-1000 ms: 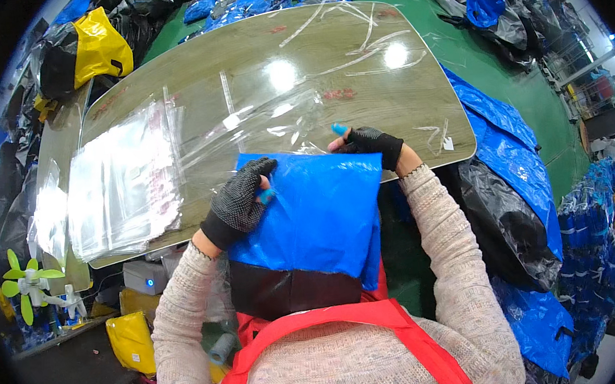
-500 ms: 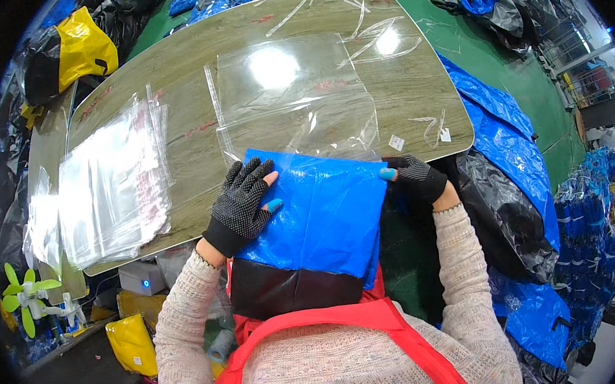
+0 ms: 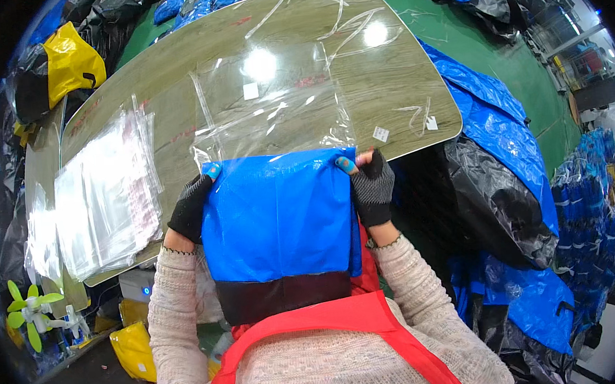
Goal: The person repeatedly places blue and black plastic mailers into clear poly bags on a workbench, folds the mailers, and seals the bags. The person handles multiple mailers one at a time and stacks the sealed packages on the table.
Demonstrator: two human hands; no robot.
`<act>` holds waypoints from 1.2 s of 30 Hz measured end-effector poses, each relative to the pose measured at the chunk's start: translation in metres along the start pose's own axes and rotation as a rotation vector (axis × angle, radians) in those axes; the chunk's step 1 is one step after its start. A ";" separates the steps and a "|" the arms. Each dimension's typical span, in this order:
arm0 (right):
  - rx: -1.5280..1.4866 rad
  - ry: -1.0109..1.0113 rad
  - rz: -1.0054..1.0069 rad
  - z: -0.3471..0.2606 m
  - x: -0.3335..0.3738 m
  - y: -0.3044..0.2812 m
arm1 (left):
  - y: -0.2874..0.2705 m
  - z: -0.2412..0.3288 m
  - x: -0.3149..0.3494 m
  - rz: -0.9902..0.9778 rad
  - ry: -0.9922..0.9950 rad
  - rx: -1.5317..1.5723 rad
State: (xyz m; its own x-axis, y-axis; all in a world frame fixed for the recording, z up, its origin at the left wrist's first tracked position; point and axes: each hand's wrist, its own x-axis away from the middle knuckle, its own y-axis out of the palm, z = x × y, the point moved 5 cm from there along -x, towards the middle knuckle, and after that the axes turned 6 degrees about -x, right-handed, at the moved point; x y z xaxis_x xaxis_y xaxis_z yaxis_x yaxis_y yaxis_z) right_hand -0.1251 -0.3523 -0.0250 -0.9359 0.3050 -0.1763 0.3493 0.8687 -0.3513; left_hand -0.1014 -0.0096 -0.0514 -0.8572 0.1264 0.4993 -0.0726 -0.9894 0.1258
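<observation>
A folded blue plastic sheet (image 3: 280, 216) with a black lower band hangs at the table's near edge, over my lap. Its upper left corner is pinched by my left hand (image 3: 195, 205), thumb on top, in a black half-finger glove. My right hand (image 3: 373, 186), gloved alike, is closed on the upper right corner. Both thumbs lie on the blue; the fingers behind the sheet are partly hidden. Just beyond the sheet's top edge lies a flat clear plastic bag (image 3: 271, 115), its near end touching or overlapped by the blue. A small white label (image 3: 250, 91) shows on the bag.
A stack of clear bags (image 3: 107, 202) covers the left part of the wood-patterned table (image 3: 167, 87). Loose clear strips (image 3: 358, 23) and a small white tag (image 3: 381, 134) lie to the right. Blue and black sheeting (image 3: 495, 168) is heaped beyond the right edge. A green fan (image 3: 29, 311) stands left.
My left hand has gone from lying spread on the sheet to pinching its upper left corner. The sheet has straightened and shifted left, with my right hand moving left too.
</observation>
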 end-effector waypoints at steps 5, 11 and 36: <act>-0.740 0.501 -0.405 0.027 -0.020 0.025 | 0.006 0.010 0.023 0.057 0.051 -0.037; -0.552 0.230 -0.357 0.035 -0.037 0.038 | 0.005 0.003 0.034 0.063 0.086 -0.053; -0.455 0.302 -0.612 0.016 0.015 0.015 | 0.012 -0.023 0.033 0.065 0.191 -0.162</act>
State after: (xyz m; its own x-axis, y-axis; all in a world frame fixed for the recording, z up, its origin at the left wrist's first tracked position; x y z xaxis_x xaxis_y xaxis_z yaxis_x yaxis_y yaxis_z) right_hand -0.1330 -0.3414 -0.0475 -0.9497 -0.2386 0.2031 -0.2191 0.9690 0.1139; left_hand -0.1429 -0.0194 -0.0532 -0.9424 0.0619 0.3286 -0.0819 -0.9955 -0.0475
